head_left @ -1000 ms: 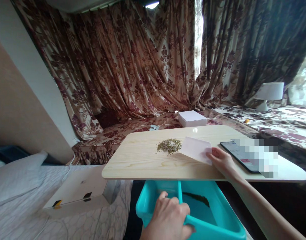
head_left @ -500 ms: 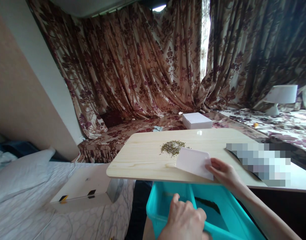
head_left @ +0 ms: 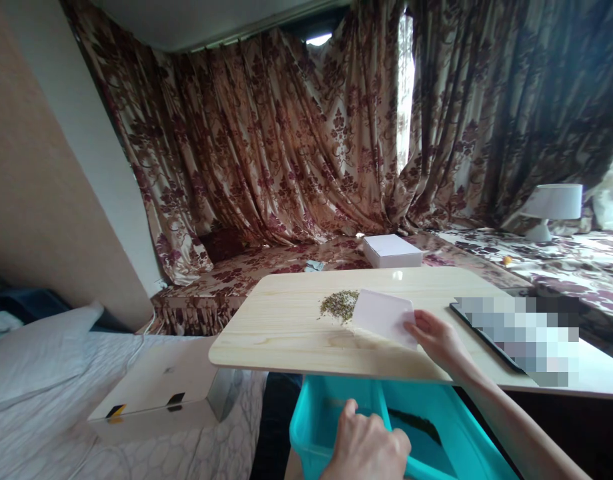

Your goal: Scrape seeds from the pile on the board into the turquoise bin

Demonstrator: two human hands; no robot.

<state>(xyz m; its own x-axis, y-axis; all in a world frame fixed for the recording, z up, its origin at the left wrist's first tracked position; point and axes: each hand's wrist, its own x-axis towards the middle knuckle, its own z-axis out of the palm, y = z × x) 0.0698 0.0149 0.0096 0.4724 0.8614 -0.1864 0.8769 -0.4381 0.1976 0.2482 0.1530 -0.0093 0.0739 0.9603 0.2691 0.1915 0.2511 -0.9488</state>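
My right hand (head_left: 439, 337) pinches the right end of a thin white plastic sheet (head_left: 385, 317), tilted over the wood-grain tabletop (head_left: 281, 340). The sheet's left edge meets a loose pile of small greenish-brown dried bits (head_left: 339, 305). Below the table's front edge, my left hand (head_left: 370, 443) is closed over the near rim of a teal divided bin (head_left: 300, 427); its fingertips are partly hidden. Some dark green matter (head_left: 416, 423) lies in the bin's right compartment.
A tablet-like object (head_left: 516, 340) with a blurred screen lies on the table's right side. Behind the table stands a white box (head_left: 392, 251). To the left, a white case (head_left: 156, 380) rests on the bed. A lamp (head_left: 556, 203) stands far right.
The white sheet has moved slightly away from me and left, up against the pile's right side. My left hand stays at the bin. The view has tilted up a little.
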